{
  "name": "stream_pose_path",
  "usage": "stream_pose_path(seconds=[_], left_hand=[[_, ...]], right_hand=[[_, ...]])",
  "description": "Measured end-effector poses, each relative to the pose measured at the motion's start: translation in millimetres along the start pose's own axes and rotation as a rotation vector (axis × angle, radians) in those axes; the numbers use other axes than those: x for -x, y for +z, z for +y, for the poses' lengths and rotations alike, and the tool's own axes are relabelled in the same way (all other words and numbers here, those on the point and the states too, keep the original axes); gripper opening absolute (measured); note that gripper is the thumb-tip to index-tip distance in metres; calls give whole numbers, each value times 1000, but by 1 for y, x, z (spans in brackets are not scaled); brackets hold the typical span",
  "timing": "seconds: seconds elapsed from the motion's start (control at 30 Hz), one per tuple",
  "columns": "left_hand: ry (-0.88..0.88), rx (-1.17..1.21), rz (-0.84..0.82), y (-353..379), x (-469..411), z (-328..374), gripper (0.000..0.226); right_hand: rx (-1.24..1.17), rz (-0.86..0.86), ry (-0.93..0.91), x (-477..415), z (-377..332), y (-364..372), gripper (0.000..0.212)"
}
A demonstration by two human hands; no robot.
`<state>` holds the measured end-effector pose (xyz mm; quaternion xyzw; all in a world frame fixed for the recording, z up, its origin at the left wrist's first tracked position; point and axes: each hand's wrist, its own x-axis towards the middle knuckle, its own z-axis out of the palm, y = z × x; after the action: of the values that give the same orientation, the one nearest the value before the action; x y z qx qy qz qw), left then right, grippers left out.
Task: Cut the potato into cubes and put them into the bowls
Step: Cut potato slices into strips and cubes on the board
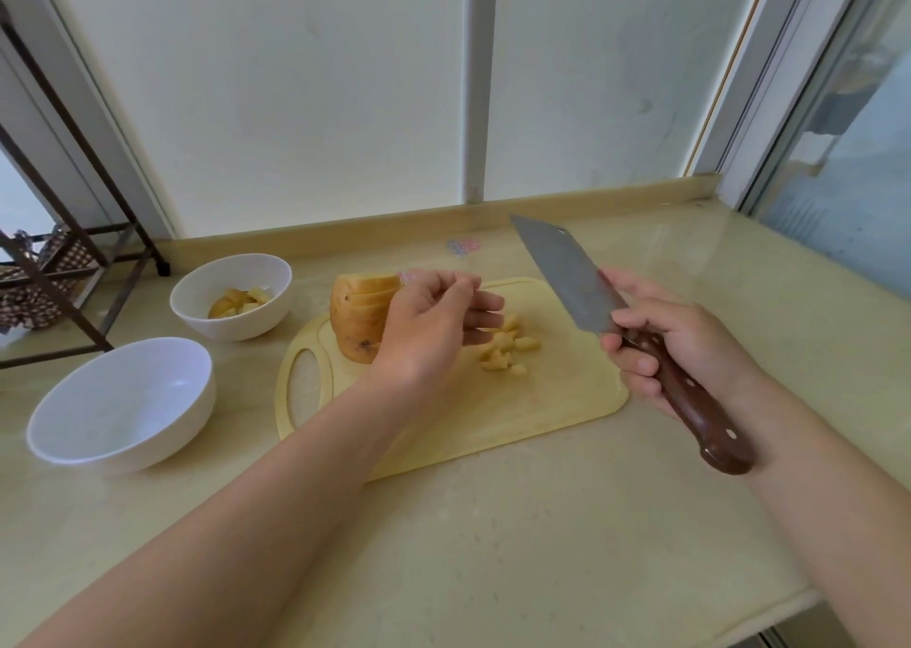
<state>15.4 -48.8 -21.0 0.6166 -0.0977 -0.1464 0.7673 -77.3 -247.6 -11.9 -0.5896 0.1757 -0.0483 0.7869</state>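
Note:
A sliced potato [356, 314] stands on the yellow cutting board [552, 401], skin side toward the left. Several potato cubes [508, 351] lie on the board to its right. My left hand [429, 327] hovers over the board between the potato and the cubes, fingers loosely extended toward the cubes and holding nothing that I can see. My right hand [675, 347] grips the brown handle of a cleaver [567, 278], blade raised above the board's right end and pointing away. A far white bowl [197, 312] holds several cubes. A nearer white bowl [79, 440] is empty.
Both bowls sit on the beige countertop [493, 549] left of the board. A dark metal rack [74, 273] stands at the far left. A window and low backsplash [443, 218] run along the counter's far edge. The counter's front edge shows at bottom right.

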Motion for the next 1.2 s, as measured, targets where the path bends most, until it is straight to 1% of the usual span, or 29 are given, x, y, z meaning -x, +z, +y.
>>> stream_pose_path(seconds=[0.03,0.07,0.13,0.17,0.23,0.33,0.4,0.5,0.6,0.67,0.73,0.8,0.83,0.87,0.93,0.97,1.0,1.03,1.1,1.2], left_hand=[[101,-210,38,-3,-1,-3,10],[189,-425,30,-6,-1,-6,14],[289,-775,-82,-11,-1,-11,32],[322,-909,-137,-12,-1,-13,41],[379,-1111,-223,-13,-2,-12,55],[360,-1289,-314,-16,-3,-8,68],[321,-1327,-378,-17,-2,-6,64],[300,-1353,-445,-18,-4,-6,50],[337,-1371,-376,-22,-9,-8,46],[341,-1341,-308,-22,-10,-6,49],[301,-1291,-255,-20,-8,-4,55],[257,-1273,-233,-17,-6,-2,55],[239,-1267,-227,-16,-5,-1,52],[228,-1265,-221,-15,-4,0,43],[208,-1275,-214,-14,-4,2,24],[197,-1276,-213,-14,-4,3,23],[183,-1266,-214,-15,-4,4,25],[171,-1246,-211,-15,-4,4,28],[171,-1204,-206,-18,-5,4,26],[183,-1166,-207,-18,-5,1,39]], right_hand=[[131,50,-26,1,-2,-4,57],[255,91,-41,2,-3,-8,59],[438,138,-42,5,-3,-15,65],[499,146,-38,6,-3,-19,68],[595,141,-30,8,-3,-22,73],[685,117,-9,9,-3,-23,78],[715,96,-10,8,-2,-21,77],[747,55,-17,7,2,-14,76],[782,14,-9,8,7,-5,68],[806,4,-18,9,9,1,64],[864,10,-33,8,10,3,59],[945,18,-37,8,10,3,64],[990,20,-39,9,10,4,67],[1036,20,-44,11,10,5,67],[1104,12,-53,13,10,10,63],[1142,11,-60,13,11,12,58],[1198,15,-69,13,11,13,52],[1267,25,-72,12,13,14,52],[1387,41,-58,9,17,17,62],[1476,28,-54,4,20,20,66]])
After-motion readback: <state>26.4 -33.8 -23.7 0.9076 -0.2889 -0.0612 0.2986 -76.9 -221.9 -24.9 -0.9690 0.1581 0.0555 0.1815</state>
